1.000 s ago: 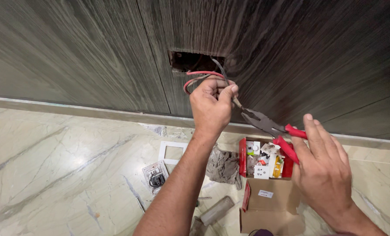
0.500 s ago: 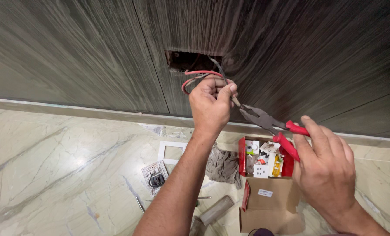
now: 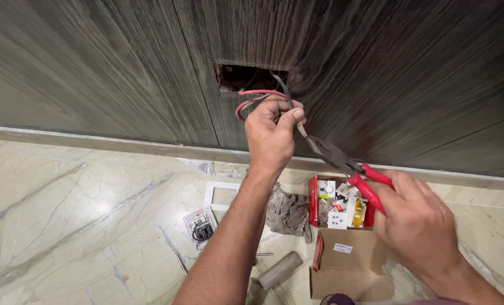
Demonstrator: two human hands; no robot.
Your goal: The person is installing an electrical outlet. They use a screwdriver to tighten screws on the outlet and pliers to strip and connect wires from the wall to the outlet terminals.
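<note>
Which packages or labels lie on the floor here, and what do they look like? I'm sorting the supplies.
Open red box: on the marble floor below the pliers, rectangular, filled with small white, yellow and red parts.
Brown cardboard box: just in front of the red box, flaps open, plain brown.
White label: small rectangle stuck on the cardboard box's flap.

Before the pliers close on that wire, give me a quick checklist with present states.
1. Left hand grips the bundle of red and grey wires coming from the rectangular wall cutout: ok.
2. Right hand holds the red-handled pliers: ok.
3. Plier tips meet the wire end by the left thumb: ok.
4. Fingers apart from the tips: not ok, thumb close.
5. Wires dead: cannot tell.
6. Open cardboard box of parts on the marble floor, away from the hands: ok.
</note>
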